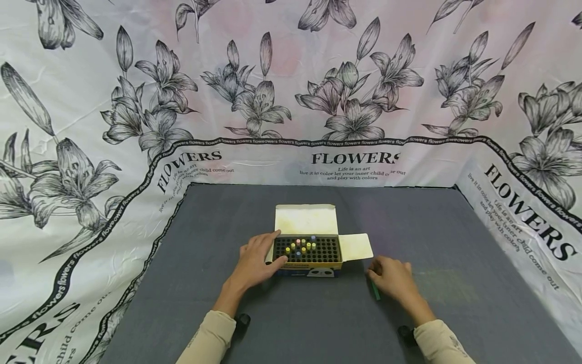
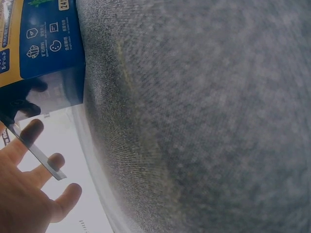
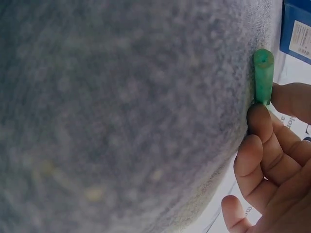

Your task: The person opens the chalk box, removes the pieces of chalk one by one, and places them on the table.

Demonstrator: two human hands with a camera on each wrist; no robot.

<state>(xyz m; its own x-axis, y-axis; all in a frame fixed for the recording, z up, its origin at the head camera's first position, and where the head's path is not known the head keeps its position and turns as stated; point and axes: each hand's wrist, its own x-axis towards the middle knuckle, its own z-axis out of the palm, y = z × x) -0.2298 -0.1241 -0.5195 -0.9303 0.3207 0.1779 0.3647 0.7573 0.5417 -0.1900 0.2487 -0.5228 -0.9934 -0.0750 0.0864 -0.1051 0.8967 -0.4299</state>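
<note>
An open box of chalk point(image 1: 306, 265) stands on the grey table, its black holed tray bearing several yellow, pink and blue sticks. At the box's left end, my left hand point(image 1: 256, 260) grips it, thumb at the front corner and index finger toward the back. In the left wrist view the other fingers of my left hand point(image 2: 29, 184) spread beside a thin flap of the box point(image 2: 46, 87). To the right of the box, my right hand point(image 1: 394, 278) pinches a green chalk stick point(image 3: 264, 75) between thumb and forefinger, low at the table surface.
The box's back lid point(image 1: 305, 219) and right side flap point(image 1: 356, 246) lie folded outward. Grey cloth point(image 1: 318, 318) covers the table. White flower-printed fabric point(image 1: 254, 162) surrounds the table at the back and sides.
</note>
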